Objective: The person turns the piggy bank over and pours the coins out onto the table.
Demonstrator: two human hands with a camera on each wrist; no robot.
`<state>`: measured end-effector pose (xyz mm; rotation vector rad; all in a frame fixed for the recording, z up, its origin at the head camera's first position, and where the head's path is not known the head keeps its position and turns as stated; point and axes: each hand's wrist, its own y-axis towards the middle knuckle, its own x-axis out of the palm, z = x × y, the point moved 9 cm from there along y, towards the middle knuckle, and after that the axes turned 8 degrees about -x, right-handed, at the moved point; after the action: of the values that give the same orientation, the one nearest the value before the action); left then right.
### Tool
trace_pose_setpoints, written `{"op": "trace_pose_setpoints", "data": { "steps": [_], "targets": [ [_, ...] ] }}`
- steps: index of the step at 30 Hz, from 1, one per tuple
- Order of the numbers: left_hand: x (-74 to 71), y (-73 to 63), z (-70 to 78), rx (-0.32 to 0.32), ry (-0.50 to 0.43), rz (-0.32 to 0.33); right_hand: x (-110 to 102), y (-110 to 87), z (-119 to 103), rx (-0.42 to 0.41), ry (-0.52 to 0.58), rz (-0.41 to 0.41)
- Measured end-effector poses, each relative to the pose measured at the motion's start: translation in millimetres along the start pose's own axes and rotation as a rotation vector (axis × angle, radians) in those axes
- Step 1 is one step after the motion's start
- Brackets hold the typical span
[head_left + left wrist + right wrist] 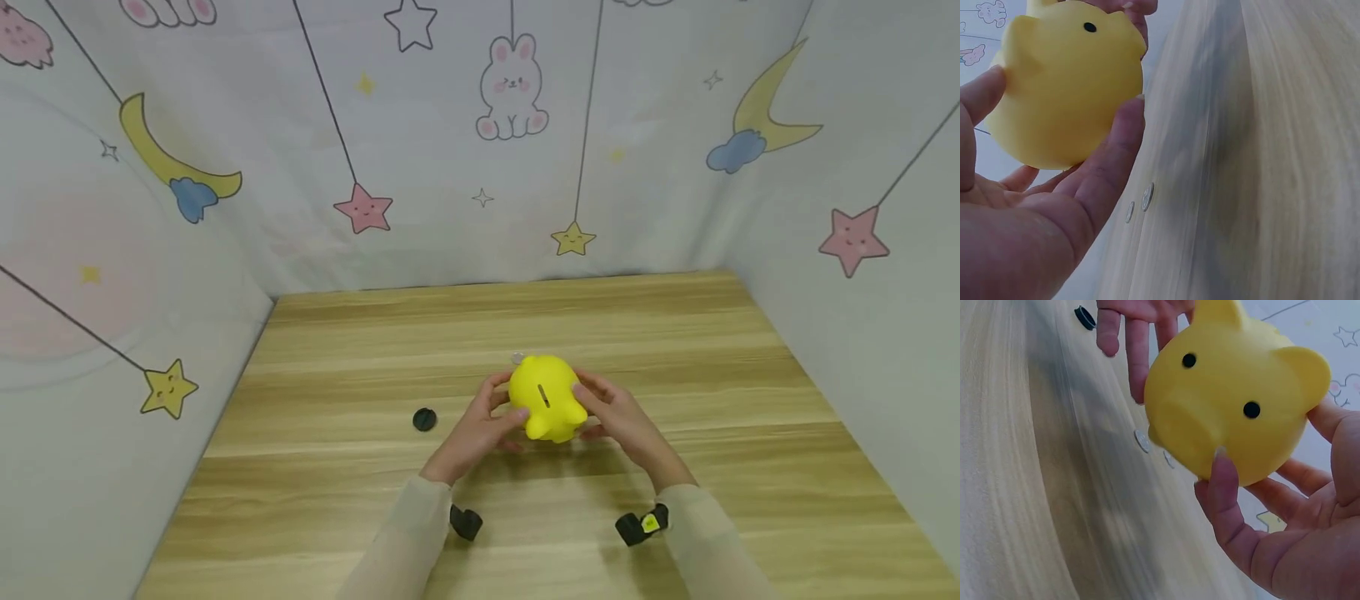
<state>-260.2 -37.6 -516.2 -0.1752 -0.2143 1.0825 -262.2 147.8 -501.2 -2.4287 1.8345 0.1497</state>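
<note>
A yellow piggy bank (558,385) is held up over the table between both hands, its coin slot facing up in the head view. My left hand (486,421) grips its left side, thumb by one ear and fingers spread underneath. On the other side my right hand (621,421) holds it with the thumb near the other ear. Two black eyes and the snout (1191,419) show in the right wrist view. Two silver coins, one nearer (1148,196) and one farther (1130,212), lie on the table beyond the bank.
A round black cap (424,419) lies on the wood-grain table (315,500) left of the hands. White cloth walls (450,150) printed with stars, moons and rabbits stand behind and at both sides. Each wrist carries a black camera strap (467,523).
</note>
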Motion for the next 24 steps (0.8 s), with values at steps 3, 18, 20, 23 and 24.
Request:
{"op": "trace_pose_setpoints", "data": {
  "steps": [3,18,20,23,24],
  "targets": [
    [2.4,0.6,-2.0,-0.019,-0.028,-0.037,0.7,1.4,-6.1,-0.014,-0.042,0.010],
    [-2.3,3.2,-8.2,-0.020,-0.046,-0.043,3.7,2.0,-14.5,-0.026,-0.176,-0.005],
    [-4.2,3.4,-8.3,-0.021,-0.029,-0.025,4.1,2.0,-12.9,-0.019,-0.167,-0.009],
    [-6.0,2.4,-6.4,-0.017,-0.006,-0.008,4.2,1.4,-8.5,0.006,-0.124,-0.010],
    [-6.7,2.0,-5.5,-0.015,0.001,-0.002,4.1,1.0,-6.6,0.021,-0.104,-0.008]
  ]
}}
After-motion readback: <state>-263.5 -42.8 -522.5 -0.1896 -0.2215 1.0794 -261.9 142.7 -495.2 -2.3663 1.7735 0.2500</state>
